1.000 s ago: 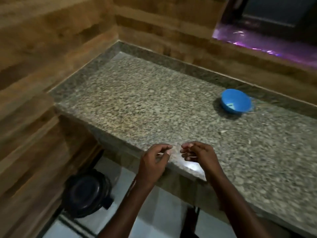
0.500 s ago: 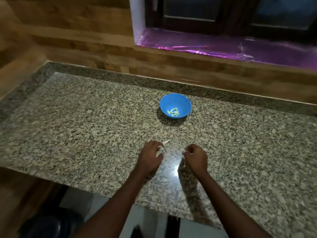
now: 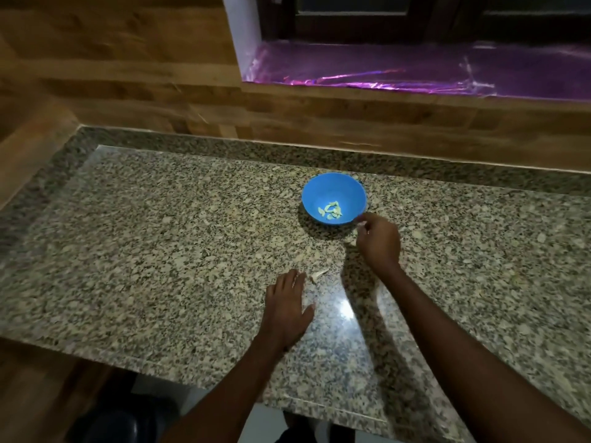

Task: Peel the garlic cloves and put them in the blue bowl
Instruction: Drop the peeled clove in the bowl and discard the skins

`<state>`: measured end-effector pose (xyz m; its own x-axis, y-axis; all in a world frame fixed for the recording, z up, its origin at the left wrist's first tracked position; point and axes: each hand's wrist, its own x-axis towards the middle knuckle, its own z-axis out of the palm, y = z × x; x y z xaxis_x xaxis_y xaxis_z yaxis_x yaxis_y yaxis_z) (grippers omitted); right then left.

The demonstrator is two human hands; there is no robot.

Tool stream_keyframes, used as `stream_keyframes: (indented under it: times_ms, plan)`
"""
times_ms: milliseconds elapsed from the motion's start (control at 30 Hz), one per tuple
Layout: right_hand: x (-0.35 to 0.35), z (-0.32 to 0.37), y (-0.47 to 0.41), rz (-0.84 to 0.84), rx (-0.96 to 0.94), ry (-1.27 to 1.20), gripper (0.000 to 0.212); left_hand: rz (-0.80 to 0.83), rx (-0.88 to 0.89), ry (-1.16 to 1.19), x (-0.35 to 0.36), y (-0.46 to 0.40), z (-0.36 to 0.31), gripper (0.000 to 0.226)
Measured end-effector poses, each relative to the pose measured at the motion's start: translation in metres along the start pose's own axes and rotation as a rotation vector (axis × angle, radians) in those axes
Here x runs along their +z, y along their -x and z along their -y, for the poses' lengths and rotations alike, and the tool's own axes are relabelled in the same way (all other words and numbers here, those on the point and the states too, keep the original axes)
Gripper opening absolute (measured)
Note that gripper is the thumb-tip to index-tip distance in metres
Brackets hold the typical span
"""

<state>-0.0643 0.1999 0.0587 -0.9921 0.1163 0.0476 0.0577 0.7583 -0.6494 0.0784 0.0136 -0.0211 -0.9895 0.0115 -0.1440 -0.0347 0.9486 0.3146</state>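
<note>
The blue bowl (image 3: pixel 345 187) stands on the granite counter (image 3: pixel 160 251) and holds several peeled garlic cloves (image 3: pixel 331 210). My right hand (image 3: pixel 379 241) hovers just right of the bowl's near rim, fingers curled, pinching a small pale garlic clove (image 3: pixel 361 223) at its fingertips. Nearer to me, my left hand (image 3: pixel 287 303) lies flat on the counter with its fingers straight. A pale scrap of garlic skin (image 3: pixel 319 274) lies on the stone just beyond the left fingertips.
A wood-panelled wall (image 3: pixel 128 75) runs behind and to the left of the counter. A window sill covered in purple foil (image 3: pixel 415 71) sits above at the right. Below the counter's front edge a dark round object (image 3: pixel 121 423) stands on the floor.
My right hand has moved away from the left and forward up to the bowl's rim. My left hand has flattened onto the counter. The view has steadied over the counter.
</note>
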Motion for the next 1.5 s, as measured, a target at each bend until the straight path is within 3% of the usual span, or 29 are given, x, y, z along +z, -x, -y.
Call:
stream_keyframes:
  times_ms: [267,433,567,633,800,1067,1133,1267,1333,1500]
  plan:
    - [0.022,0.043,-0.063,0.023,-0.019,0.009,0.008,0.013,-0.003,0.012,-0.002,0.002,0.002,0.074]
    - [0.021,0.019,-0.019,-0.092,0.039,-0.083,0.017,0.022,-0.044,-0.009,0.001,0.001,-0.003,0.075]
    - [0.043,-0.014,0.046,0.166,-0.028,-0.038,0.008,0.014,-0.068,-0.018,0.003,0.000,-0.008,0.077]
    - [0.057,-0.024,0.067,0.284,-0.131,0.018,0.020,0.013,-0.061,-0.018,0.002,0.002,-0.008,0.076]
    - [0.074,-0.017,0.077,0.320,-0.302,0.225,0.020,0.035,-0.063,-0.005,-0.006,0.001,-0.009,0.075]
    - [0.055,-0.013,0.066,0.400,-0.226,0.215,0.012,0.084,-0.082,0.048,-0.012,0.000,-0.009,0.071]
    - [0.044,-0.014,0.064,0.436,-0.200,0.148,0.011,0.060,-0.099,0.177,-0.021,-0.007,-0.009,0.054]
    - [0.020,-0.015,0.063,0.501,-0.149,-0.116,0.016,-0.003,-0.295,0.912,-0.054,-0.015,-0.015,0.027]
    - [0.009,-0.015,0.064,0.524,-0.115,-0.244,0.018,0.022,-0.274,1.106,-0.061,-0.015,-0.020,0.022]
    - [-0.019,-0.001,0.074,0.502,0.041,-0.543,0.010,0.018,-0.198,1.292,-0.074,-0.009,-0.035,0.020]
